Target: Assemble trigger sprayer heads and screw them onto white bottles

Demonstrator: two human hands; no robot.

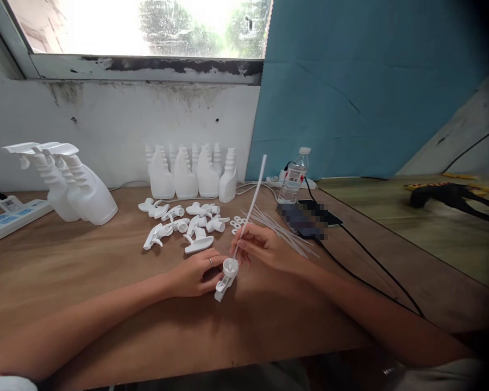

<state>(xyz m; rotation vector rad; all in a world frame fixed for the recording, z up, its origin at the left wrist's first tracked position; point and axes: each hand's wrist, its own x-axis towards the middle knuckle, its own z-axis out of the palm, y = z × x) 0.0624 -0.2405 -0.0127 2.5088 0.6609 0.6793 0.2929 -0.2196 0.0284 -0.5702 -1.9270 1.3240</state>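
Observation:
My left hand (199,273) grips a white spray trigger head (227,278), its round collar facing up. In my right hand (258,245) is a thin white tube (255,196), held upright and slightly tilted, its lower end at the collar. Whether the tube's tip sits inside the collar is hard to tell. Several loose trigger heads (199,242) lie behind my left hand. Small white rings (237,221) and a bundle of white tubes (283,233) lie behind and beside my right hand.
White bottles (186,176) without heads stand along the wall. Two bottles with trigger heads (85,193) stand at the left, near a power strip (18,219). A water bottle (295,176), dark phones (303,220) and black cables (369,274) are on the right.

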